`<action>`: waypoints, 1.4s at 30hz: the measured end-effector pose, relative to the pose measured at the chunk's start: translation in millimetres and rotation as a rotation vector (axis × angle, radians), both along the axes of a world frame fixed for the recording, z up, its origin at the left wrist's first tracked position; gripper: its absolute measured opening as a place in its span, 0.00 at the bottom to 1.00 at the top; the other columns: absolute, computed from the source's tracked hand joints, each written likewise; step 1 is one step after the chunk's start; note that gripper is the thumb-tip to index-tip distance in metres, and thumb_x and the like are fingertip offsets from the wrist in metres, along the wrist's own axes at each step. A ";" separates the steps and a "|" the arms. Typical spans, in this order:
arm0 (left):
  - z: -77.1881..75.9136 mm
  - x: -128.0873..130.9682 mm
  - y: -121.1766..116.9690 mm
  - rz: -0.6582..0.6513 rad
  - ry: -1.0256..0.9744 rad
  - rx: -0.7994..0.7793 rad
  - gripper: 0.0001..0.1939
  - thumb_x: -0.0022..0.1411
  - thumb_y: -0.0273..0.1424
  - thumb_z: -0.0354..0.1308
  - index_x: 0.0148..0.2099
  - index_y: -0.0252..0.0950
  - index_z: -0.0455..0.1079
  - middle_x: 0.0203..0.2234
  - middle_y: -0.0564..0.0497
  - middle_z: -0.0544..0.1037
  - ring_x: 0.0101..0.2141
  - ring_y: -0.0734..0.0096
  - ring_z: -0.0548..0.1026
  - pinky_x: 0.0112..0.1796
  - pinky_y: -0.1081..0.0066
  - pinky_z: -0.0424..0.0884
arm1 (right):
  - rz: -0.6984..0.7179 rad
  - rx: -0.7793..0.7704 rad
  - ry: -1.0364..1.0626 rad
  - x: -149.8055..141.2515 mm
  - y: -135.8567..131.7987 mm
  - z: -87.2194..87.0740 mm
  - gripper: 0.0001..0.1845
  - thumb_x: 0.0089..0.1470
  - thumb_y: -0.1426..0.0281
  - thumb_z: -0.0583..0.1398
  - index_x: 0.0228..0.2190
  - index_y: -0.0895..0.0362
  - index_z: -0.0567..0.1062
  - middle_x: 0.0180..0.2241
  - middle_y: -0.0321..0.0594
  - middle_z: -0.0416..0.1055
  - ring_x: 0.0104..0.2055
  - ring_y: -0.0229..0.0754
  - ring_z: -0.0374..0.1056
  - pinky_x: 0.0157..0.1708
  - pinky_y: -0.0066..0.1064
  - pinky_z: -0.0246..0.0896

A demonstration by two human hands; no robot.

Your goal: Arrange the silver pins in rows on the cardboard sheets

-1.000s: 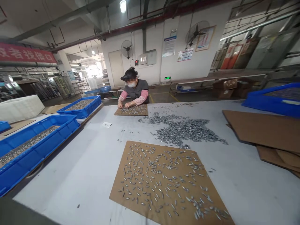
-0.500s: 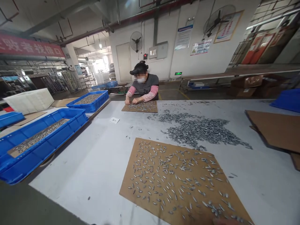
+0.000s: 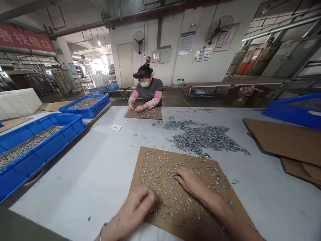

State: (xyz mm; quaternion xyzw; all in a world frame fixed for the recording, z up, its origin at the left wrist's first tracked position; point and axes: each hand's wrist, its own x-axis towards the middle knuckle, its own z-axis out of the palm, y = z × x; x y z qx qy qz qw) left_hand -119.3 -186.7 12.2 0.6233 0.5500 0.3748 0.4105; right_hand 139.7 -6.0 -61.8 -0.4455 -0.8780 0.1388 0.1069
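Note:
A brown cardboard sheet (image 3: 183,230) lies on the white table in front of me, scattered with small, slim, pointed grey metal pieces (image 3: 177,195). Over the sheet's left edge, my left hand (image 3: 139,206) has its fingers curled in, the tips hidden by the hand itself. Near the sheet's middle, my right hand (image 3: 187,179) reaches down with bent fingers close together, tips among the metal pieces. Whether either hand pinches a piece is too small to see. Beyond the sheet spreads a loose pile of the same metal pieces (image 3: 205,136).
Across the table (image 3: 82,187) a co-worker (image 3: 147,88) bends over another cardboard sheet (image 3: 156,115) with both hands on it. Blue trays (image 3: 62,140) of pieces stand at left. Stacked cardboard (image 3: 283,137) and a blue bin (image 3: 288,110) sit at right.
Both my hands have come into view over the cardboard sheet; before, only a blurred bit showed at the bottom edge. The view has turned somewhat to the right.

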 end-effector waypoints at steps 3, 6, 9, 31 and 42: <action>-23.0 -23.7 17.3 0.210 0.379 0.089 0.14 0.74 0.36 0.46 0.41 0.37 0.71 0.39 0.44 0.76 0.41 0.59 0.73 0.46 0.59 0.70 | 0.027 -0.004 -0.072 -10.0 2.1 3.6 0.11 0.64 0.72 0.55 0.32 0.54 0.76 0.35 0.42 0.74 0.38 0.44 0.69 0.37 0.32 0.54; -53.8 -36.9 29.4 0.273 0.635 0.109 0.14 0.73 0.31 0.44 0.44 0.36 0.71 0.40 0.41 0.74 0.41 0.56 0.72 0.45 0.55 0.70 | 0.019 0.033 -0.150 -17.1 2.9 1.8 0.12 0.63 0.73 0.55 0.30 0.55 0.75 0.33 0.43 0.73 0.36 0.44 0.68 0.35 0.32 0.51; -77.1 -37.9 32.4 0.264 0.686 0.151 0.17 0.74 0.28 0.40 0.45 0.36 0.71 0.38 0.42 0.73 0.38 0.57 0.71 0.41 0.58 0.70 | 0.014 0.051 -0.193 -19.3 5.4 -2.9 0.13 0.63 0.74 0.54 0.28 0.56 0.74 0.32 0.43 0.73 0.34 0.43 0.67 0.34 0.33 0.48; -82.6 -44.2 37.6 0.244 0.670 0.147 0.16 0.75 0.30 0.39 0.44 0.39 0.69 0.37 0.45 0.74 0.37 0.60 0.74 0.39 0.61 0.73 | 0.007 -0.066 -0.062 -56.5 40.8 12.1 0.09 0.64 0.70 0.57 0.31 0.55 0.74 0.35 0.42 0.75 0.38 0.42 0.69 0.35 0.29 0.51; -81.5 -42.7 36.8 0.234 0.696 0.149 0.16 0.76 0.30 0.39 0.44 0.39 0.69 0.37 0.45 0.74 0.37 0.61 0.73 0.38 0.62 0.72 | -0.027 -0.141 -0.178 -69.0 41.3 13.7 0.14 0.63 0.72 0.54 0.24 0.55 0.69 0.25 0.38 0.67 0.27 0.39 0.58 0.28 0.32 0.41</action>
